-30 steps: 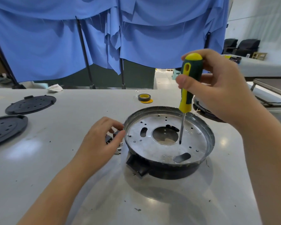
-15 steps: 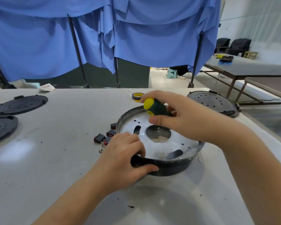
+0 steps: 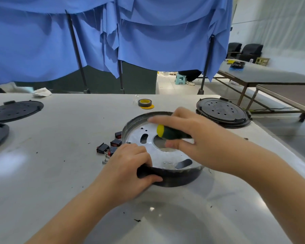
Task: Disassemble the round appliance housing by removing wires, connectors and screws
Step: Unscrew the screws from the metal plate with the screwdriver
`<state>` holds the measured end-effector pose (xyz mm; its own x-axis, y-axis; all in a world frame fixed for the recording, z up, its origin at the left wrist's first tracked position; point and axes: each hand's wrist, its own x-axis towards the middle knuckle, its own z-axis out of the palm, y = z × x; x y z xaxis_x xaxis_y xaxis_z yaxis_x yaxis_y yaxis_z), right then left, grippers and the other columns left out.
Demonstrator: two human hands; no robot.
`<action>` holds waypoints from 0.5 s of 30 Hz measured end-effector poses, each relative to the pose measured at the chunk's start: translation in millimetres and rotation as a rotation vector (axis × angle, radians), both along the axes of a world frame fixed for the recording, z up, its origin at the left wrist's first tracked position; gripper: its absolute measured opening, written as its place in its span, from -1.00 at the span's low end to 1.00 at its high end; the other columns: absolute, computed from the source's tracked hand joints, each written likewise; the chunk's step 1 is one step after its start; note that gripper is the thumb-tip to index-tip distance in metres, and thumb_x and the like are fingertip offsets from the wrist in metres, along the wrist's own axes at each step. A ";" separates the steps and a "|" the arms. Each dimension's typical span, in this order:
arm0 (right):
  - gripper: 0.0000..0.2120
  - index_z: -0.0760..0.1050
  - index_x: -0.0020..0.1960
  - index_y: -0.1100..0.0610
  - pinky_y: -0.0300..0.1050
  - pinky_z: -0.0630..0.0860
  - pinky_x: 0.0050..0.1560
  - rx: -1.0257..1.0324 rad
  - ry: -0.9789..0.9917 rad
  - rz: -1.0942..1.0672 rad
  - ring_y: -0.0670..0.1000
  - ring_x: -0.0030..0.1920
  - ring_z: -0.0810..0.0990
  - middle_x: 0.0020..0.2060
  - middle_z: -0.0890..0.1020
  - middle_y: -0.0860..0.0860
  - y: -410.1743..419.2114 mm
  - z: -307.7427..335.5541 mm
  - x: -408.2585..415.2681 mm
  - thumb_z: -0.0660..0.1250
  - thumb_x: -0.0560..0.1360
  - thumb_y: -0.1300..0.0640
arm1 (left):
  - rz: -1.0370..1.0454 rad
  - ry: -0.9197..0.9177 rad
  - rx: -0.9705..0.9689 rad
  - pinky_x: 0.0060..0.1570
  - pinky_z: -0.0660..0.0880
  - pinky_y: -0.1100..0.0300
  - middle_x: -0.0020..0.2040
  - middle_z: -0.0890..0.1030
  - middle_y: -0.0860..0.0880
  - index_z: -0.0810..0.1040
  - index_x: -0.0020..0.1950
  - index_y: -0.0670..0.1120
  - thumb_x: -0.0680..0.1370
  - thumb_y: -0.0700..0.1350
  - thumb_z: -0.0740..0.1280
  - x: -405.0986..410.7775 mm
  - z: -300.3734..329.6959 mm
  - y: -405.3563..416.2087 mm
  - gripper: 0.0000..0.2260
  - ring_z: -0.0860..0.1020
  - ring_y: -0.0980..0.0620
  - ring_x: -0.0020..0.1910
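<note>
The housing is sitting on the table, just ahead of the person. The left hand is lying on its near-left rim, and the right hand is hovering over its middle, holding a screwdriver lying across the opening. Switches and screws are lying just left of the housing. A tape roll is sitting behind it, and a lid is lying to its far right. Two more lids are lying at the table's left edge, with a rag behind them. Curtains are hanging behind the table, and a second table is standing to the right.
</note>
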<state>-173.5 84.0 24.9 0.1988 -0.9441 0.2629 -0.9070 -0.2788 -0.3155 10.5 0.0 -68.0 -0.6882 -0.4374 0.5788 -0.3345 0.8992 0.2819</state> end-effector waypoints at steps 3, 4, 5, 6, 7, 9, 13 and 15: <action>-0.50 0.18 0.41 -0.36 -0.30 0.37 0.14 0.099 0.054 -0.021 -0.18 0.08 0.38 0.10 0.39 -0.17 2.9 -14.0 0.9 0.25 0.57 -0.02 | 0.019 0.012 -0.011 -0.19 0.29 0.25 -0.37 0.45 0.09 0.52 -0.33 -0.09 0.33 0.08 0.51 3.3 2.3 -1.5 -0.71 0.39 0.09 -0.35; -0.52 0.17 0.40 -0.36 -0.20 0.40 0.18 0.116 0.042 -0.021 -0.14 0.12 0.40 0.14 0.41 -0.17 4.5 -18.1 1.4 0.24 0.57 -0.03 | 0.028 0.023 -0.014 -0.18 0.29 0.25 -0.36 0.45 0.09 0.53 -0.32 -0.09 0.33 0.08 0.51 4.0 3.4 -2.1 -0.71 0.38 0.09 -0.34; -0.54 0.18 0.39 -0.35 -0.14 0.42 0.19 0.123 0.027 -0.015 -0.12 0.15 0.41 0.17 0.43 -0.18 6.1 -21.6 1.3 0.23 0.57 -0.04 | 0.037 0.038 -0.013 -0.17 0.29 0.24 -0.35 0.45 0.09 0.53 -0.30 -0.10 0.33 0.07 0.51 4.7 4.5 -2.8 -0.72 0.38 0.09 -0.33; -0.57 0.19 0.37 -0.33 -0.13 0.43 0.19 0.124 0.013 -0.009 -0.11 0.17 0.43 0.19 0.44 -0.19 7.6 -24.1 0.8 0.23 0.57 -0.05 | 0.043 0.054 -0.006 -0.17 0.29 0.23 -0.34 0.45 0.09 0.54 -0.29 -0.11 0.34 0.07 0.51 5.1 5.7 -3.4 -0.72 0.38 0.08 -0.31; -0.59 0.21 0.35 -0.31 -0.13 0.44 0.17 0.123 0.005 -0.005 -0.11 0.16 0.44 0.19 0.46 -0.21 8.7 -25.4 -0.2 0.24 0.56 -0.06 | 0.044 0.071 0.009 -0.17 0.30 0.22 -0.32 0.45 0.09 0.54 -0.28 -0.11 0.34 0.06 0.50 5.7 6.5 -3.7 -0.73 0.39 0.08 -0.29; -0.58 0.23 0.32 -0.27 -0.15 0.45 0.12 0.126 0.014 -0.005 -0.12 0.10 0.45 0.14 0.48 -0.21 9.4 -25.4 -3.6 0.29 0.53 -0.07 | 0.040 0.106 0.057 -0.10 0.39 0.15 -0.26 0.46 0.06 0.54 -0.25 -0.12 0.35 0.03 0.50 6.2 6.1 -3.5 -0.74 0.41 0.06 -0.22; -0.47 0.25 0.27 -0.28 -0.17 0.49 0.01 0.169 0.051 -0.048 -0.14 -0.01 0.47 -0.01 0.48 -0.27 7.5 -19.4 -9.6 0.44 0.42 -0.05 | 0.036 0.143 0.136 0.36 0.27 -0.16 -0.13 0.49 0.03 0.54 -0.19 -0.10 0.35 -0.07 0.56 5.8 2.6 -1.7 -0.77 0.48 0.08 -0.04; -0.50 0.31 0.23 -0.26 -0.16 0.51 -0.04 0.165 0.049 -0.066 -0.15 -0.07 0.49 -0.08 0.49 -0.29 6.2 -18.0 -10.3 0.46 0.40 -0.04 | 0.036 0.151 0.132 0.25 0.37 -0.21 -0.09 0.49 0.04 0.54 -0.17 -0.10 0.35 -0.06 0.55 5.1 3.0 -1.6 -0.76 0.47 0.10 -0.03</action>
